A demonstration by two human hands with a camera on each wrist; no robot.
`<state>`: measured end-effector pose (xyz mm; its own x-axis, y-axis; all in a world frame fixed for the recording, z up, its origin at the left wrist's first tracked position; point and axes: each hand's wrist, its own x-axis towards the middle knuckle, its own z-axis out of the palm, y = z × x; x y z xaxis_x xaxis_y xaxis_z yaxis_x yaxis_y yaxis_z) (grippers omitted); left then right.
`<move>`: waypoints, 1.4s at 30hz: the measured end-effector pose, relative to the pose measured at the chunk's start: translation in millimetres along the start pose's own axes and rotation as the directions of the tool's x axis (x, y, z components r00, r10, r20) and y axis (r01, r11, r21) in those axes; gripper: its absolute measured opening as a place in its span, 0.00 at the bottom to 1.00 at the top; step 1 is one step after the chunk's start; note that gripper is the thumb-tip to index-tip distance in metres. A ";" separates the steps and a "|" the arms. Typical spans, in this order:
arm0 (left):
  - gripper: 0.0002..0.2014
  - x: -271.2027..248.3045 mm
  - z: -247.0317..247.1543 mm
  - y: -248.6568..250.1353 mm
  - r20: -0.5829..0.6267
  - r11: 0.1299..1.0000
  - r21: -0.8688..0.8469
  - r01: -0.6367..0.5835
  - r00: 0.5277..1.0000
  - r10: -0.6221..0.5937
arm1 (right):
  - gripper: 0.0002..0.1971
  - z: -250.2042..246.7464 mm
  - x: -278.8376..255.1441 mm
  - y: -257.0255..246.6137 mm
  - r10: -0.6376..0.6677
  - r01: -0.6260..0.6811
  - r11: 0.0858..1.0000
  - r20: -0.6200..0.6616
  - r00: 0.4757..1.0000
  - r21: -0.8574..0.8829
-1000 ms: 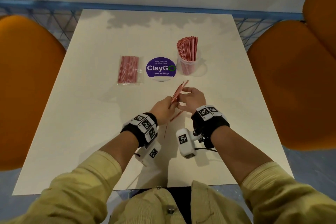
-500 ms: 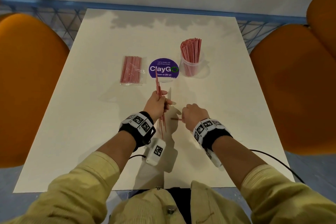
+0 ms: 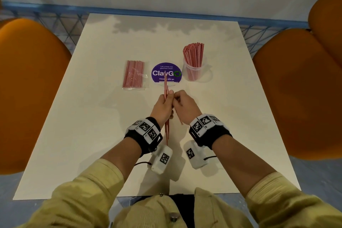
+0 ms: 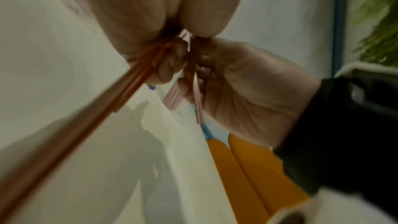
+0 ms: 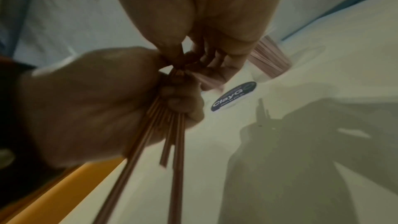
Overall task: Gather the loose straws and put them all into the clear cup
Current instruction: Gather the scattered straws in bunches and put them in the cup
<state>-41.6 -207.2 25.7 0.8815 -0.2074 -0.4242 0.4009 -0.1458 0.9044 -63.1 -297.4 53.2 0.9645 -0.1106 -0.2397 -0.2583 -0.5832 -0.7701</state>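
While left hand (image 3: 162,105) grips a straw bundle (image 3: 166,87), right hand (image 3: 185,104) pinches one straw (image 3: 179,119), clear cup (image 3: 194,72) beyond

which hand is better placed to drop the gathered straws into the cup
Probably the right hand: the clear cup stands on its side. But the left hand grips the bundle of straws, so it needs a handover.

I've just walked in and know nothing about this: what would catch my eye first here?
Two hands meet mid-table: the left hand grips a bunch of thin red straws upright, and the right hand pinches one straw beside them. Behind, a clear cup packed with straws stands right of a purple ClayGo sign. A bagged straw pack lies left of it.
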 end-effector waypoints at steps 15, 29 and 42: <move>0.15 13.9 -20.6 34.9 -0.353 0.880 -0.445 -0.164 0.936 -0.005 | 0.10 5.8 -10.2 5.2 0.160 -0.300 0.823 0.310 0.937 0.483; 0.13 -3.9 -13.8 29.4 -0.121 0.930 -0.352 -0.106 0.990 0.067 | 0.10 9.2 -4.7 -11.5 -0.078 0.076 0.996 0.044 0.996 0.040; 0.23 13.6 -24.2 72.4 -0.340 0.906 -0.220 -0.363 0.899 0.277 | 0.11 4.3 -2.7 -4.4 -0.171 0.162 0.981 0.087 0.981 0.105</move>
<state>5.4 -197.2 86.5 0.9881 0.1025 -0.1151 0.0983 0.1555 0.9829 -64.8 -291.1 54.6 0.9860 0.0613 -0.1551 -0.1032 -0.5059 -0.8564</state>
